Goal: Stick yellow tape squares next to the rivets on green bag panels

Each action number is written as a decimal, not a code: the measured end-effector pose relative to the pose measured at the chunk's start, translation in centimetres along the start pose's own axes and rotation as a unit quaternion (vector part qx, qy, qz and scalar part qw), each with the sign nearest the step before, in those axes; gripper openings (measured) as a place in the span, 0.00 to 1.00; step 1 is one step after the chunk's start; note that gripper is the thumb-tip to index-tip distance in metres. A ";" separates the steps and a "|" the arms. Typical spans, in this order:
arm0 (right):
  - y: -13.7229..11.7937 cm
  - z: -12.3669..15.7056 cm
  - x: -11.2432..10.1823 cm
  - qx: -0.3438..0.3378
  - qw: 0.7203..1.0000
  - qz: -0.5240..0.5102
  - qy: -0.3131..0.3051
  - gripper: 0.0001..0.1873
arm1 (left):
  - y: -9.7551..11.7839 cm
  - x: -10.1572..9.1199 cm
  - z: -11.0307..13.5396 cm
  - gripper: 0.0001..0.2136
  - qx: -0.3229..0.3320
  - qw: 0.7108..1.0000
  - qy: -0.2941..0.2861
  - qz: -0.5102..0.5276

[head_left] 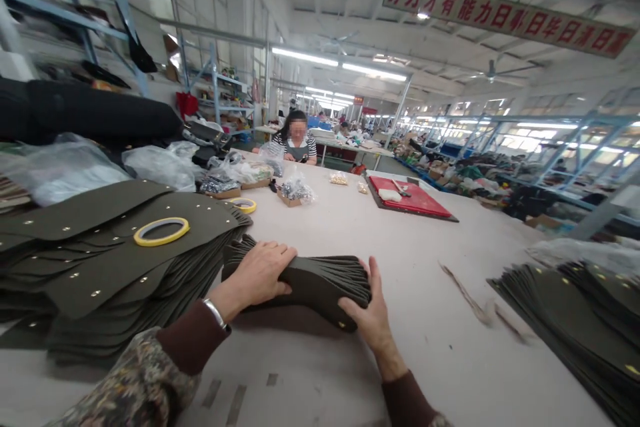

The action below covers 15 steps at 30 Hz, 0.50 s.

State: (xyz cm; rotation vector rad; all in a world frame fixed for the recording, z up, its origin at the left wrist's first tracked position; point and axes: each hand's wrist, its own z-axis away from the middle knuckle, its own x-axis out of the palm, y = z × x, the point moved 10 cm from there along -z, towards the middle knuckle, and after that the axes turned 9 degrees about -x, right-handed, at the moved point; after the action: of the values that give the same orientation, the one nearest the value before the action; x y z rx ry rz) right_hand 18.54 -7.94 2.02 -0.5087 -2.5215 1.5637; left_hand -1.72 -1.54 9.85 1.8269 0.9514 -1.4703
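Both of my hands hold a thick bundle of olive-green cut sheets (320, 290), probably leather or felt, fanned at its ends. My left hand (259, 273) presses over the bundle's left part, and my right hand (367, 300) grips its right end. Left of them lies a large stack of similar pieces with small metal studs (100, 260). A yellow tape roll (161, 231) rests on that stack. A second stack of studded pieces (565, 320) lies to my right, on the white work table (425, 293).
Farther along the table are small boxes with plastic bags of hardware (295, 190), another tape roll (243, 205) and a red board on a dark tray (410, 195). A seated co-worker (297, 140) faces me at the far end. Shelving and piled materials line both sides.
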 end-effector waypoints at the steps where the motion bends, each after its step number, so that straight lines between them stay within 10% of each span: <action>1: 0.2 -0.4 0.1 0.007 1.000 -0.007 0.008 0.57 | 0.0 0.0 0.0 0.22 -0.003 1.000 -0.002 0.001; 15: 0.8 -0.9 0.4 0.003 0.998 -0.015 -0.056 0.64 | -0.3 0.4 -0.8 0.14 -0.029 0.999 -0.017 -0.020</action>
State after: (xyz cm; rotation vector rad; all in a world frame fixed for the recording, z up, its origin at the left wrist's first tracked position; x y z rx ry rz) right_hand 18.56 -6.68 1.68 -0.3922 -2.5929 1.6316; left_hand -1.44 -0.69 9.64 1.7448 1.0077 -1.4779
